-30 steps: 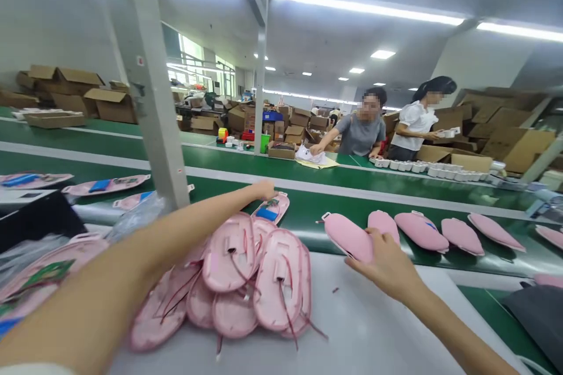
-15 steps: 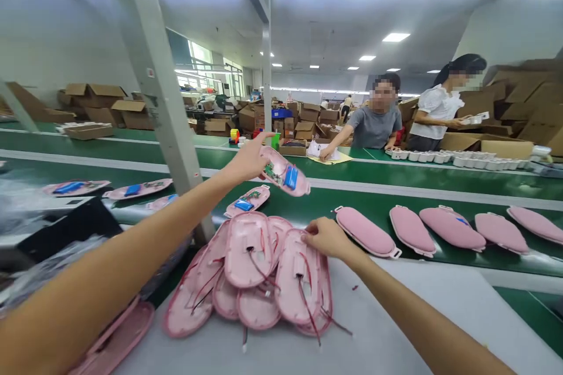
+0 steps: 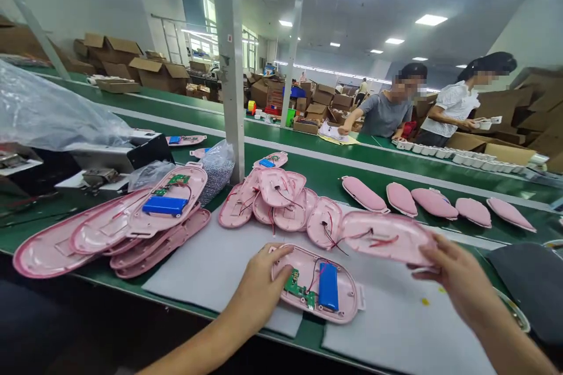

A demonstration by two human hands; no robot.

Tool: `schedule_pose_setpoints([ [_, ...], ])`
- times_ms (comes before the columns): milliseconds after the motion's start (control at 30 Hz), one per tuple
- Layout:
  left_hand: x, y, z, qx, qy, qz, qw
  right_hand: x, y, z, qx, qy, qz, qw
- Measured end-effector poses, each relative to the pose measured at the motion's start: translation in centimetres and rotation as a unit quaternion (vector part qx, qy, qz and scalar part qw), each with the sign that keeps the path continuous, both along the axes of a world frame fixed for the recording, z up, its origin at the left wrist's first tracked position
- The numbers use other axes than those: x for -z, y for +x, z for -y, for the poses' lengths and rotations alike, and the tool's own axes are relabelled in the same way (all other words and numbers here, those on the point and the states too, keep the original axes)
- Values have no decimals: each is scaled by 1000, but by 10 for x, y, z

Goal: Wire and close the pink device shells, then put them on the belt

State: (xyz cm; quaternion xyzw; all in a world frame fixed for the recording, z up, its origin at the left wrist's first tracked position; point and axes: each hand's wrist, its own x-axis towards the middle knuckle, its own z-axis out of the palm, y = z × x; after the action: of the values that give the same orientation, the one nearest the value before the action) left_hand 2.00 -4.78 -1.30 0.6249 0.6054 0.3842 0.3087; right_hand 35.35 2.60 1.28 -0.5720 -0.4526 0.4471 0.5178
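Note:
My left hand grips the left end of a pink shell half, thumb inside and fingers around its rim. That half holds a blue battery pack and a green circuit board, and sits low over the white mat. On the right, my right hand pinches the end of a second pink shell half, tilted with its inner side and red wires showing. Its left end lies by the pile of wired pink shell halves.
More pink shell halves lie stacked at left, the top one with a battery and board. Closed pink shells line the green conveyor. A metal post stands at the bench's far edge. Two co-workers are across the belt.
My left hand has brought the battery-fitted shell half from over the conveyor down to the mat. My right hand has drawn a wired half from the pile to the right. The view has shifted.

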Motion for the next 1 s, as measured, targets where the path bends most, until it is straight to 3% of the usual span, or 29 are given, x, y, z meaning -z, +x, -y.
schedule_pose_setpoints([
  [100,12,3,2,-26,101,-130,986,17,-24,39,-23,-31,-12,999],
  [200,10,-2,-2,-36,129,-181,974,25,-47,51,-6,-2,-4,1000],
  [333,-1,-15,-22,-74,102,-144,981,28,-57,44,-9,-11,-5,1000],
  [500,-4,-26,-48,19,45,-97,994,34,-64,38,-27,7,-27,999],
  [567,-1,-26,-46,45,83,-74,993,35,-69,39,-23,26,-27,999],
  [700,-4,-25,-32,99,240,-38,965,28,-81,44,-29,88,-11,996],
  [767,-8,-22,-27,97,300,-62,947,23,-91,47,-45,117,1,992],
  [867,-13,-15,-27,44,389,-119,912,18,-105,50,-62,164,9,985],
  [933,-11,-12,-30,16,401,-94,911,21,-110,50,-69,184,-3,980],
  [1000,-7,-9,-36,8,326,23,945,25,-109,47,-74,190,-20,979],
])
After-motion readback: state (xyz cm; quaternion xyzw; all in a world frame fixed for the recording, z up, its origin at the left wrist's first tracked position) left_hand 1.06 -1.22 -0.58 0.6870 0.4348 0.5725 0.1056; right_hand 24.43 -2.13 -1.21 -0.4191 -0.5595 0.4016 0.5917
